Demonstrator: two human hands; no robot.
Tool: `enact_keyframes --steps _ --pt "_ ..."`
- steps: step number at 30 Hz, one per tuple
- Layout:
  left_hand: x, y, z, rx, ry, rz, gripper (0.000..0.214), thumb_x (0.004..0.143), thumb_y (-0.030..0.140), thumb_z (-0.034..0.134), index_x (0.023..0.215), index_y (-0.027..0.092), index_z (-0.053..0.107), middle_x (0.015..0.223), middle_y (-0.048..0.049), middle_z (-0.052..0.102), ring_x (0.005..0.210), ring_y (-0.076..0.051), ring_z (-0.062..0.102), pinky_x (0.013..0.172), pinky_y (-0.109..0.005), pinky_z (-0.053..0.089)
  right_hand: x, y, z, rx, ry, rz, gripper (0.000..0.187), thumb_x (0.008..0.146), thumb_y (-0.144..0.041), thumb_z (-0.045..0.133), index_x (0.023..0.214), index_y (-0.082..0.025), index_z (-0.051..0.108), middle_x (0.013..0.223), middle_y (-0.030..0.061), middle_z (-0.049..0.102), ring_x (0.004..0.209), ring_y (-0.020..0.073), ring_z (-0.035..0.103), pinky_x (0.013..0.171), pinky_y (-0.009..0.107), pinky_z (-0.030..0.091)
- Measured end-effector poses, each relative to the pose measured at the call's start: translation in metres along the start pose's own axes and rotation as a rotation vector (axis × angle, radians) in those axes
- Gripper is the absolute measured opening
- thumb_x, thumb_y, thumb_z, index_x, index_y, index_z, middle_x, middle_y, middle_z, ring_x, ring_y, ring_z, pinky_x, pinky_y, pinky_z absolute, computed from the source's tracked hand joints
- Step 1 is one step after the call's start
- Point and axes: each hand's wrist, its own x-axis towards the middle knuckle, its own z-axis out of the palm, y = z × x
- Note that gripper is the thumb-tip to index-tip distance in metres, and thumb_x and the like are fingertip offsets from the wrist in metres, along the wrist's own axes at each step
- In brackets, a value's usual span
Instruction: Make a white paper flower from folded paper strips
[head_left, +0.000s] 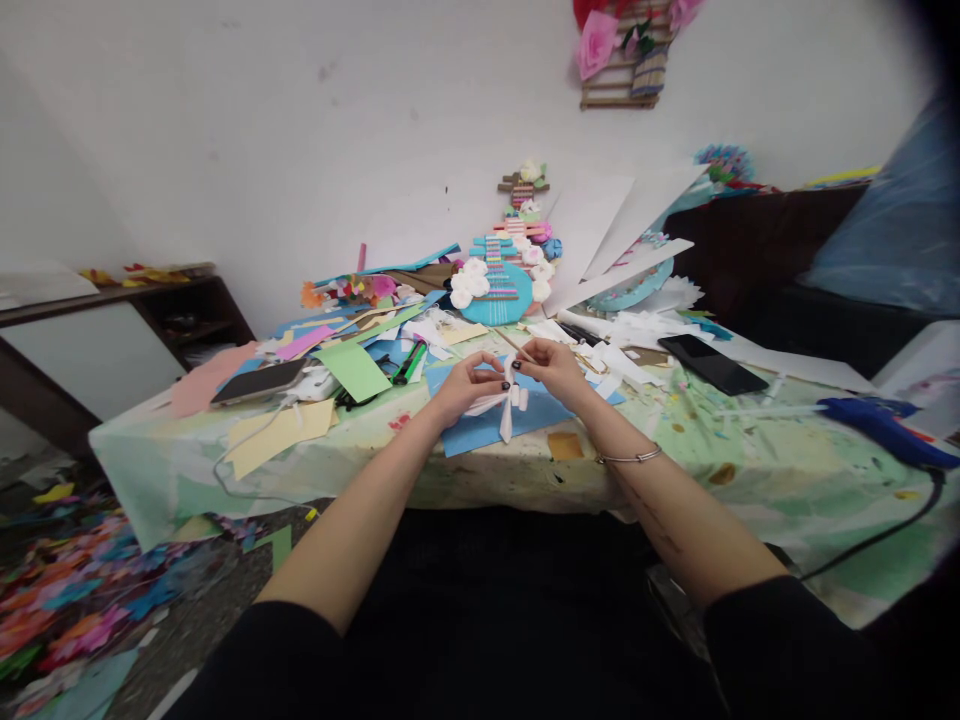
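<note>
Over a sheet of blue paper [470, 438], both hands are at a white paper piece [507, 420] with several narrow strips hanging and curling from it. My left hand [469, 387] is closed in a pinch, thumb and fingertip on the paper's left side. From the right, my right hand [559, 374] has its fingers closed round a thin wooden stick [513, 344] that points up and left. Its thumb tip is close to the top of the white paper; whether it also grips the paper I cannot tell.
A blue glue gun [874, 425] with a cord lies at the right, near a black phone [712, 364]. A green-black cutter [409, 362], another phone [259, 383] and paper scraps lie left. Behind stands a blue round decoration [517, 298] with white paper flowers.
</note>
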Motion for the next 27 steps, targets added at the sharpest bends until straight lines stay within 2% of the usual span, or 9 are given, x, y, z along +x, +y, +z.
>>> enact_keyframes --steps 7,14,17,19,23,27 --pt "0.0012 0.0006 0.0013 0.007 0.033 0.020 0.033 0.057 0.024 0.080 0.081 0.015 0.060 0.079 -0.0063 0.071 0.068 -0.019 0.067 0.064 -0.031 0.051 -0.0037 -0.0048 0.0005 0.130 -0.052 0.007 0.033 0.060 -0.035 0.073 0.078 -0.017 0.052 0.060 -0.0039 0.056 0.049 0.0072 0.045 0.045 0.021 0.029" --pt "0.0023 0.0004 0.0009 0.045 0.090 0.075 0.029 0.055 0.024 0.081 0.076 0.013 0.064 0.075 -0.0052 0.070 0.065 -0.016 0.065 0.067 -0.029 0.051 -0.0034 -0.0044 0.0007 0.174 -0.089 0.022 0.037 0.057 -0.036 0.074 0.080 -0.017 0.052 0.065 -0.0021 0.060 0.052 0.0077 0.048 0.047 0.021 0.030" --pt "0.0022 0.0010 0.0004 0.028 0.116 0.087 0.036 0.055 0.023 0.081 0.085 0.014 0.064 0.078 -0.0064 0.070 0.068 -0.017 0.066 0.068 -0.030 0.050 -0.0039 -0.0056 0.0005 0.164 -0.079 0.030 0.039 0.057 -0.037 0.074 0.082 -0.017 0.052 0.065 -0.0028 0.059 0.051 0.0073 0.046 0.047 0.021 0.029" --pt "0.0024 0.0006 -0.0002 0.008 0.118 0.086 0.039 0.055 0.022 0.081 0.088 0.015 0.061 0.078 -0.0053 0.070 0.068 -0.017 0.066 0.067 -0.029 0.050 -0.0040 -0.0056 0.0004 0.176 -0.078 0.028 0.041 0.058 -0.037 0.074 0.086 -0.017 0.051 0.063 -0.0036 0.059 0.051 0.0071 0.045 0.047 0.021 0.028" --pt "0.0033 -0.0011 -0.0014 0.066 0.120 0.140 0.028 0.057 0.022 0.080 0.074 0.014 0.061 0.077 -0.0037 0.069 0.070 -0.014 0.065 0.069 -0.027 0.049 -0.0032 -0.0044 0.0006 0.217 -0.070 0.010 0.043 0.060 -0.034 0.073 0.092 -0.018 0.051 0.061 -0.0054 0.058 0.050 0.0073 0.045 0.048 0.021 0.028" --pt "0.0036 -0.0013 -0.0013 0.071 0.082 0.129 0.028 0.058 0.024 0.080 0.079 0.014 0.064 0.082 -0.0049 0.069 0.072 -0.015 0.065 0.071 -0.028 0.049 -0.0026 -0.0060 0.0017 0.245 -0.057 0.048 0.044 0.056 -0.034 0.075 0.087 -0.019 0.048 0.061 -0.0055 0.059 0.050 0.0077 0.046 0.048 0.021 0.027"
